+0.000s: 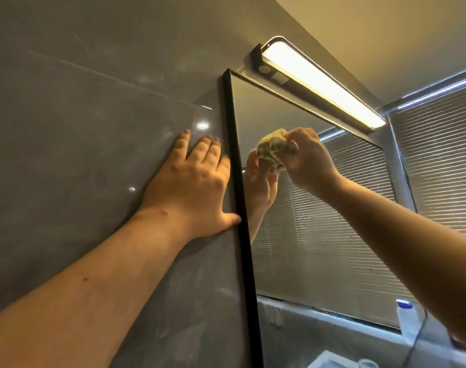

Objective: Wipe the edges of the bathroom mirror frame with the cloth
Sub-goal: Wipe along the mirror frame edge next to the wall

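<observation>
The mirror has a thin black frame [238, 187] whose left edge runs down the middle of the head view. My left hand [197, 179] lies flat on the grey wall tile just left of that edge, fingers straight, thumb touching the frame. My right hand [307, 158] grips a bunched yellow cloth [273, 151] held up in front of the mirror glass, below the top edge of the frame. Whether the cloth touches the glass I cannot tell. The hand's reflection shows in the mirror behind the cloth.
A lit bar lamp [319, 81] juts out just above the mirror's top edge. A window with closed blinds [439, 155] stands at the right. A white bottle with a blue cap [408, 320] shows at the lower right. Glossy grey wall tiles [80, 115] fill the left.
</observation>
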`<state>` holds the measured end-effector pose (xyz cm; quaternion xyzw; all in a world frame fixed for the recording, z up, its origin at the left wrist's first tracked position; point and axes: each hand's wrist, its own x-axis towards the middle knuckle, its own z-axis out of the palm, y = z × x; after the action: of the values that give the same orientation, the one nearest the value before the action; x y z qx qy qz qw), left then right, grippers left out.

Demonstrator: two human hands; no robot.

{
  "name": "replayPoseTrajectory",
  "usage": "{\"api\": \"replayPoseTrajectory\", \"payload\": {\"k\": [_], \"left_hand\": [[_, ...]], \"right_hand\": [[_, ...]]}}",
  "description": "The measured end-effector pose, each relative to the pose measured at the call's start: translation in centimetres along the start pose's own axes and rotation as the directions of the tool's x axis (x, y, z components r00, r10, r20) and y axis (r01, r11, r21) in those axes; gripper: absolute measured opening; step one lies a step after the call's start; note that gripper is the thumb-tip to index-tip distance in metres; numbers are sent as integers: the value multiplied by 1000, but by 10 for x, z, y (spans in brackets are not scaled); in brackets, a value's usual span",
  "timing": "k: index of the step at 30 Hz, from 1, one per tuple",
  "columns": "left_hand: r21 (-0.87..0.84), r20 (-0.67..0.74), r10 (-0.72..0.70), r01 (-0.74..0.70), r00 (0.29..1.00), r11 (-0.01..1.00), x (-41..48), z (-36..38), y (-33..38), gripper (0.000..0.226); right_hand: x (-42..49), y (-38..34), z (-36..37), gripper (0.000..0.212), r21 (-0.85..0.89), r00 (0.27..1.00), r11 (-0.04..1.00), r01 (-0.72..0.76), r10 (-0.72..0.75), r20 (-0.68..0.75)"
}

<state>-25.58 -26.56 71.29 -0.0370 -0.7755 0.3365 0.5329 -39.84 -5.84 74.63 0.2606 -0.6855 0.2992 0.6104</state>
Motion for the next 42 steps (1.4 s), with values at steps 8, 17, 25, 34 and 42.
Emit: {"api": "replayPoseTrajectory", "payload": {"k": [8,17,25,34,42], "left_hand": [[-43,53,11,-9,999,999,-27,3,25,107],[8,202,103,-107,974,994,-78,19,63,125],[67,251,106,-126,962,990,-103,27,85,131],[73,227,102,-122,968,990,-103,32,90,131],[79,152,96,-109,984,991,-107,37,90,132]], "right_hand": [[-139,16,-36,16,308,948,924,-225,281,-148],[-308,-6,-43,18,499,805,684,-531,592,45],[-340,-53,-3,29,437,879,764,-476,435,197],[-367,-28,19,18,212,928,903,-373,357,109],[-382,-9,16,18,191,828,807,-559,531,180]]}}
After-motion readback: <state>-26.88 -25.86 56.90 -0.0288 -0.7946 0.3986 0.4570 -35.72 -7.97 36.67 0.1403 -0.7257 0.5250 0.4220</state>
